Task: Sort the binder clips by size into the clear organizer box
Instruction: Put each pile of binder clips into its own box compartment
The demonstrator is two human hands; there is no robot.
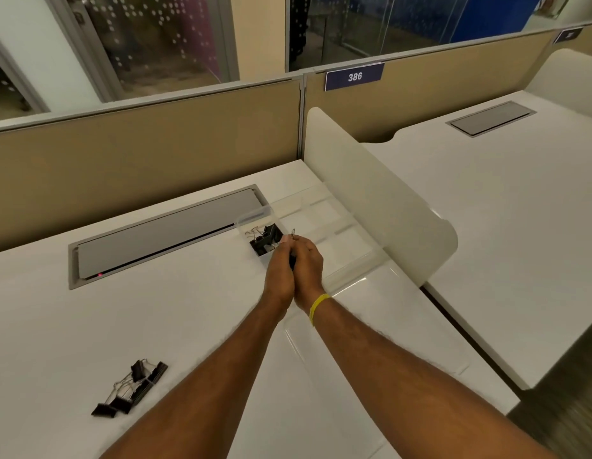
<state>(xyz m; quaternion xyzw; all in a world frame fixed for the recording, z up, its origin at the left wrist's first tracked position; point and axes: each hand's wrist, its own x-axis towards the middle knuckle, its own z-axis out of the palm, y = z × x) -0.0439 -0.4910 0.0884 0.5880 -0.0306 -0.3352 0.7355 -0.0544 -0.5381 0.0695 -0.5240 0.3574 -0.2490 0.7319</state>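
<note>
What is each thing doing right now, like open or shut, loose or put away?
Organizer box: lid off, one compartment holds clips.
Clips in box: put away.
Loose clips: piled on desk, unsorted.
Left hand and right hand: pressed together, holding one clip.
Desk hatch: shut.

- The left hand (pixel 280 273) and right hand (pixel 307 268) press together, hiding most of the binder clip (pixel 292 236) between them; only its wire handle shows.
- The clear organizer box (pixel 321 223) has faint walls, its compartments hard to trace.
- Both forearms are cut off by the bottom edge.

Bare forearms, yellow wristband (pixel 318 308) on right wrist
</note>
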